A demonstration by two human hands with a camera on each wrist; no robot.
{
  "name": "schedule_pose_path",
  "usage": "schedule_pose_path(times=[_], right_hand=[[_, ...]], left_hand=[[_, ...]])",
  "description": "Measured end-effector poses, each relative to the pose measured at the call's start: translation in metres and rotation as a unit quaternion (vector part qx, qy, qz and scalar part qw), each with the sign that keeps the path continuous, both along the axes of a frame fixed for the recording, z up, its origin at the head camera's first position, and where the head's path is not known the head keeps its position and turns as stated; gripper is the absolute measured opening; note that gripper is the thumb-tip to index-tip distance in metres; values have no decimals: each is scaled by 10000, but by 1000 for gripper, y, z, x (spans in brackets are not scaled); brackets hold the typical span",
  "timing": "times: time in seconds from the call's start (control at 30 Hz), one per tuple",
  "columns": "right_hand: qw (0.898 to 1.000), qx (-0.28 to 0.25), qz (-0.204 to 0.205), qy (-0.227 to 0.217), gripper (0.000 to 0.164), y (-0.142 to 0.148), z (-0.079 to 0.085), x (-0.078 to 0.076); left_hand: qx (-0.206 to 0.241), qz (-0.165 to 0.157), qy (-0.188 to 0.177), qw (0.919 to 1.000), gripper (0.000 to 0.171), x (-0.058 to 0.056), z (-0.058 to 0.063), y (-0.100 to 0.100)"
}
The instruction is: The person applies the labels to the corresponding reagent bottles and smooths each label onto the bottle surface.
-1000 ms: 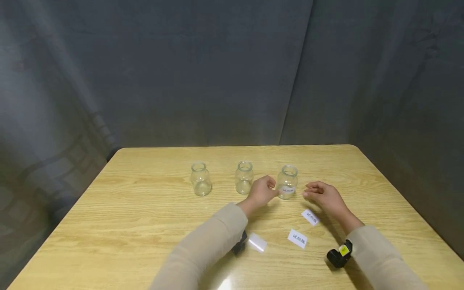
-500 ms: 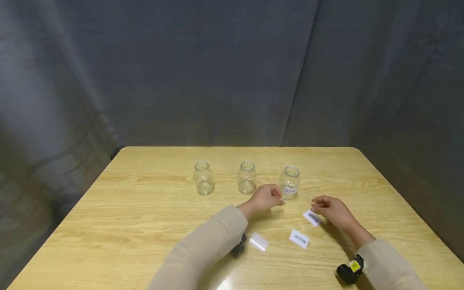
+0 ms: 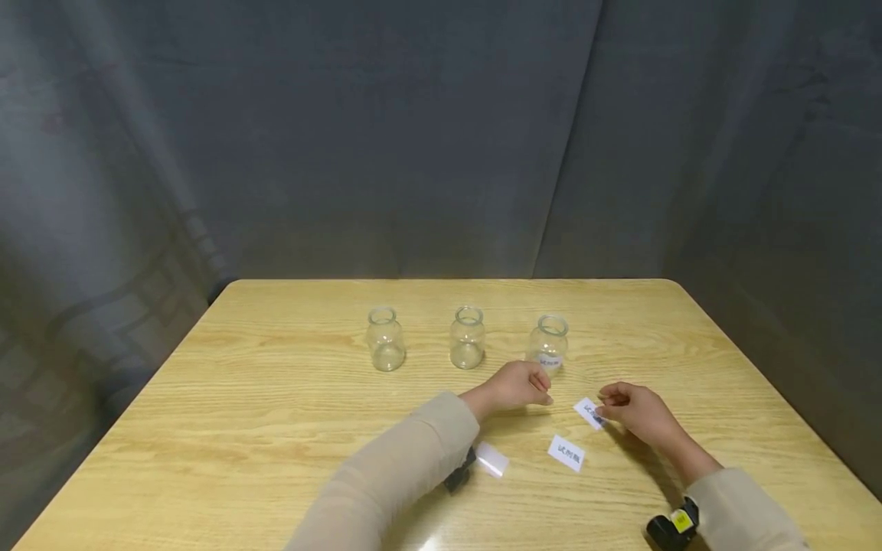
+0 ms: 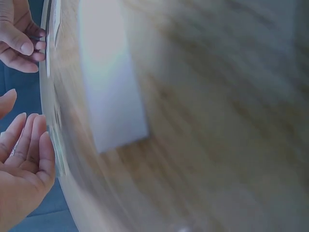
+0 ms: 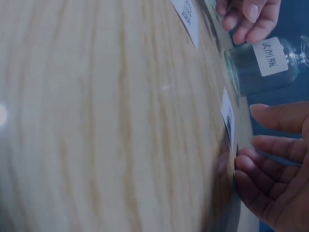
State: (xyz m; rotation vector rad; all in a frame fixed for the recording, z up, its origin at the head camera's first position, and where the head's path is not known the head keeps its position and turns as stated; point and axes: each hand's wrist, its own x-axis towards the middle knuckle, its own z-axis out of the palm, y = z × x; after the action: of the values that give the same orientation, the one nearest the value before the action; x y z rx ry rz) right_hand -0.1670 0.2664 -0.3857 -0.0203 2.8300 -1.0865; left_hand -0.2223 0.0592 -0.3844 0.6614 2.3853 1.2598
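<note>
My left hand (image 3: 518, 384) hovers in front of the right-hand glass jar (image 3: 549, 344), its fingers relaxed and holding nothing. That jar bears a white label with dark writing (image 5: 271, 56), seen sideways in the right wrist view. Over the edge of a paper label (image 3: 586, 410) on the table, my right hand (image 3: 638, 413) has its thumb and fingers loosely bent and apart. In the right wrist view this label (image 5: 227, 116) lies just beyond the right fingertips, with no grip on it. A second written label (image 3: 566, 453) lies nearer me.
Two plain glass jars, the middle one (image 3: 467, 338) and the left one (image 3: 386, 340), stand in a row with the labelled jar. A glossy white slip (image 3: 492, 460) lies beside the left sleeve. Grey curtains (image 3: 386, 138) hang behind the wooden table (image 3: 227, 428).
Both hands have drawn back from the labelled jar toward me. My right hand has come down to the nearby loose label, while the jars and labels stay in place.
</note>
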Motion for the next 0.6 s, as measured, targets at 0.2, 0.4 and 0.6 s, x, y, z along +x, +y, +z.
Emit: schedule_pose_path(times=[0.2,0.4,0.6], right_hand=[[9999,128,-2,-69,46,-1,-1,1],[9984,550,129,46,52,-3,-2,0],[9974,700,68,174,36,-9,-3,-1]], left_hand=[[-70,-101,-43,9999,15,1,-1,4],[-497,-234,158,9984,11,1,-3,5],[-640,-371,90,9972,12,0,-4,6]])
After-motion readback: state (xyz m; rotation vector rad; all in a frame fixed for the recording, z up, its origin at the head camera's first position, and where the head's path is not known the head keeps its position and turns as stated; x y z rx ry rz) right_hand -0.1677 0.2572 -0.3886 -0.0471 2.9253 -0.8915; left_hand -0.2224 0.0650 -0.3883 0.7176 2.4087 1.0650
